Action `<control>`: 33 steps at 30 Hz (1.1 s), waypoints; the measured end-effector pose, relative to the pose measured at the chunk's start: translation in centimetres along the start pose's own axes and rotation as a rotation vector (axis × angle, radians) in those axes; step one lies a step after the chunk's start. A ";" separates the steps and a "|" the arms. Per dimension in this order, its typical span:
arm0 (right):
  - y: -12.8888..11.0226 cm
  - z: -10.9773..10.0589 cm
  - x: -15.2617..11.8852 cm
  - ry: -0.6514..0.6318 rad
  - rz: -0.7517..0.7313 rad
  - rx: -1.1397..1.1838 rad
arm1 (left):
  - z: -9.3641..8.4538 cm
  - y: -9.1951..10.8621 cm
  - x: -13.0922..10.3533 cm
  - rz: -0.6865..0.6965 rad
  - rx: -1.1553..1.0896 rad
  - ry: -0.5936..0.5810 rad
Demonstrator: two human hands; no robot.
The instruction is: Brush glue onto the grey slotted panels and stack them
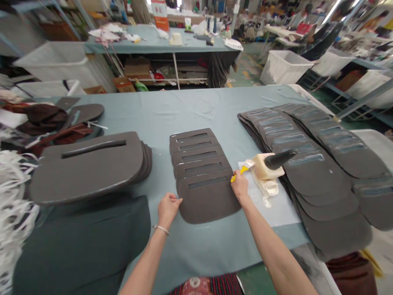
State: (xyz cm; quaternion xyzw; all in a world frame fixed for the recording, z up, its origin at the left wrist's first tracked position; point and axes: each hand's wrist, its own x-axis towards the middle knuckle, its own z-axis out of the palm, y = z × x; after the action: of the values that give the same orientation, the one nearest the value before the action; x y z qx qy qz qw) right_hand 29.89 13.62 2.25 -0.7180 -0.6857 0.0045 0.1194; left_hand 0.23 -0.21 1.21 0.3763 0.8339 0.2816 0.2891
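Right grip (240, 186) clamped yellow brush (245, 169); left grip (168, 208) pinched the fanned panels (208, 200), apparently uncoated. Right of those, stacks (302, 176) looked coated; left, a pile (89, 172) seemingly waited!

Room beyond panels (205, 200) — container (260, 164) rightward

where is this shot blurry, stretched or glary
Head view: white strips at the left edge look smeared and stretched; head view: left stack has glare along its near rim; head view: left hand, right hand and brush look fairly sharp.
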 end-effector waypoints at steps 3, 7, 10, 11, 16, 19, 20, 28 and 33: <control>0.0 0.4 0.1 0.021 0.007 -0.030 | -0.2 0.0 0.1 -0.003 0.009 -0.003; -0.1 0.6 0.0 0.041 -0.001 -0.047 | -0.3 -0.1 0.1 -0.006 0.022 -0.006; -0.2 0.4 -0.1 0.038 -0.013 -0.044 | -0.3 -0.1 0.1 -0.004 0.033 -0.006; -0.2 0.4 -0.1 0.037 -0.019 -0.040 | -0.3 -0.1 0.1 -0.004 0.037 -0.007; -0.2 0.2 -0.1 0.041 -0.028 -0.029 | -0.2 -0.2 0.2 -0.003 0.066 -0.027; -0.1 0.0 -0.1 0.023 -0.008 -0.028 | -0.1 -0.2 0.2 0.001 0.087 -0.040; -0.1 0.0 -0.1 0.017 -0.005 -0.029 | 0.0 -0.1 0.2 0.003 0.095 -0.044; -0.1 -0.1 0.0 -0.010 -0.009 -0.049 | 0.1 -0.2 0.4 0.002 0.149 -0.062; -0.2 -0.1 -0.1 -0.010 -0.028 -0.053 | 0.4 -0.4 0.4 -0.001 0.160 -0.048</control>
State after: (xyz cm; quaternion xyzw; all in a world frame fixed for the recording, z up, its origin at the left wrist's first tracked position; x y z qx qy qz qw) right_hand 29.74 13.56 2.36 -0.7112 -0.6962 -0.0116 0.0971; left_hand 0.06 -0.01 0.53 0.4044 0.8468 0.2048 0.2782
